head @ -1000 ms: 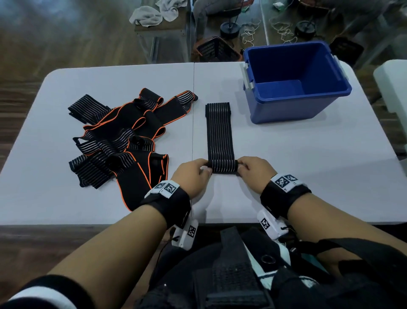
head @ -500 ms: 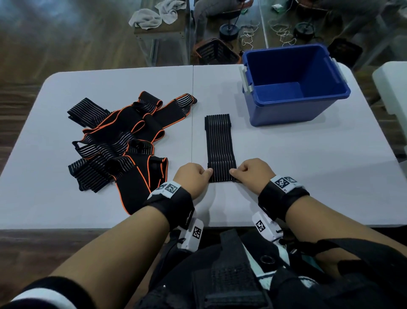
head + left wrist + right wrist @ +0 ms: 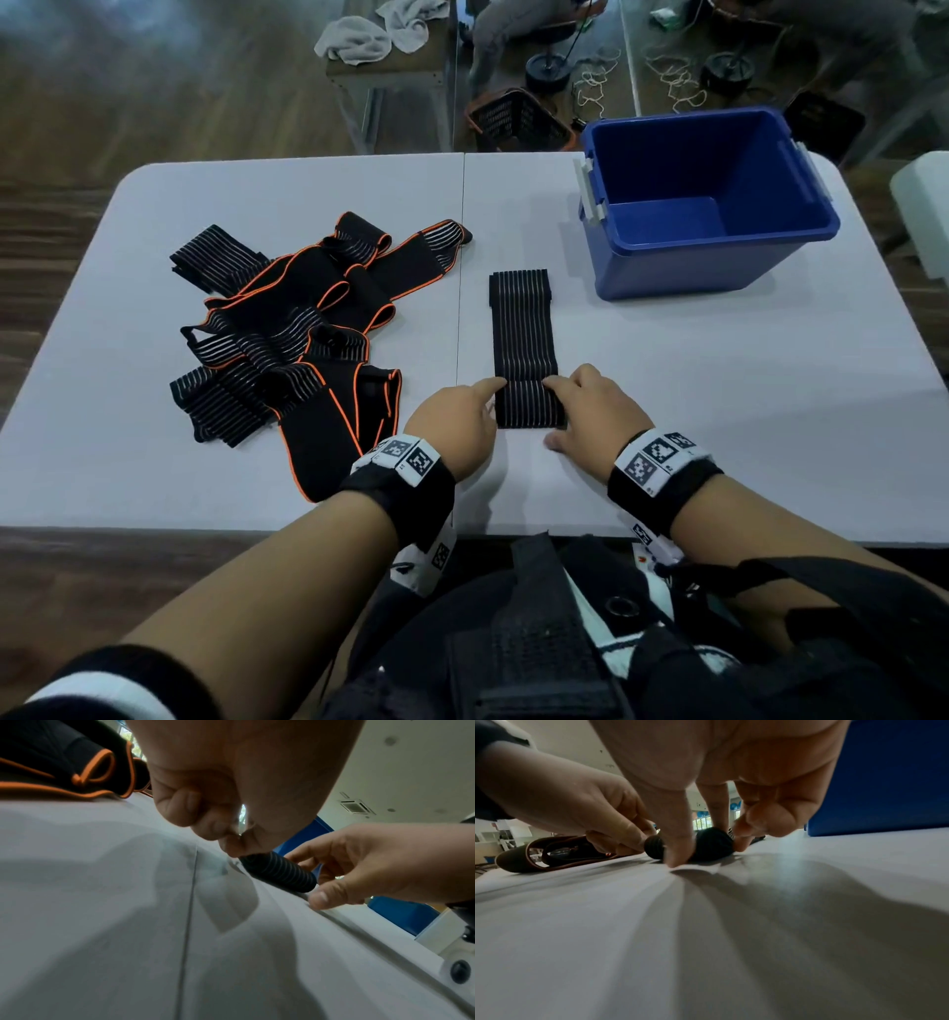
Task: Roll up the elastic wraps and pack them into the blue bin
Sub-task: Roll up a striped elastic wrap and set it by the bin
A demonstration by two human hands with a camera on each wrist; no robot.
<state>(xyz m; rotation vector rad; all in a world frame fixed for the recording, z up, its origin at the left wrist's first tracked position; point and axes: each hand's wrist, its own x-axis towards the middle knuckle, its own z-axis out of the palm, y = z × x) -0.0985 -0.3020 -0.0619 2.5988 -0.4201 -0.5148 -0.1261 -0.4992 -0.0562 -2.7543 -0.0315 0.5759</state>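
A black striped elastic wrap [image 3: 523,329] lies flat along the middle of the white table, its near end wound into a short roll [image 3: 529,408]. My left hand [image 3: 485,401] pinches the roll's left end, index finger on top. My right hand [image 3: 565,411] pinches its right end, index over the top and thumb in front on the table. The left wrist view shows the roll [image 3: 280,872] between both hands, and so does the right wrist view [image 3: 711,843]. A blue bin [image 3: 719,267] stands empty at the far right. A pile of orange-trimmed and striped wraps [image 3: 287,334] lies to the left.
The white table [image 3: 744,411] has a seam down its middle and its front edge just behind my wrists. A white object [image 3: 924,216] sits off the right edge. Beyond the far edge are a dark basket [image 3: 518,121], weights and cords on the floor.
The roll has grown thicker and the flat stretch of wrap is shorter. Both index fingers now reach forward over the roll.
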